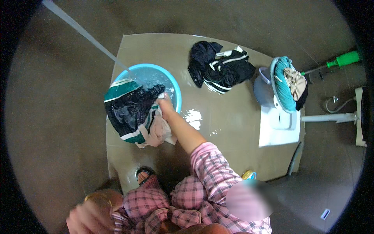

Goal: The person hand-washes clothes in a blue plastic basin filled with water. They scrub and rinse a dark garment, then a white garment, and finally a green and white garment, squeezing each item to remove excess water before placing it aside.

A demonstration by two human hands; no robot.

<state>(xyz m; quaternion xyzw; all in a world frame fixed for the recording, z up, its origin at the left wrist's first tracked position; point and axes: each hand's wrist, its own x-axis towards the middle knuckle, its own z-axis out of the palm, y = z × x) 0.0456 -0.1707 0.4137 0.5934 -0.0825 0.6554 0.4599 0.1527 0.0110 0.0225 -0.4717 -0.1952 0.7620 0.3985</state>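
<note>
A light-blue round tub (179,87) holds water and a soaked black-and-green garment with white stripes (128,107), which spills over the left and near rim. A pale pink cloth (157,130) hangs over the near rim beside it. At the tub's right side, my right hand (166,107) is closed on the wet clothes, gripping a bunched pale fold; which piece this belongs to is partly hidden. My left hand (91,216) is at the lower left, away from the tub, its fingers smeared by motion. A stream of water (87,35) falls into the tub.
Black clothes with white stripes (224,68) lie on the wet tiled floor. To the right, a grey bucket (263,89) heaped with teal and beige clothes stands by a white squat toilet (269,130). A green-handled brush (346,59) and a white pipe (329,118) are beyond.
</note>
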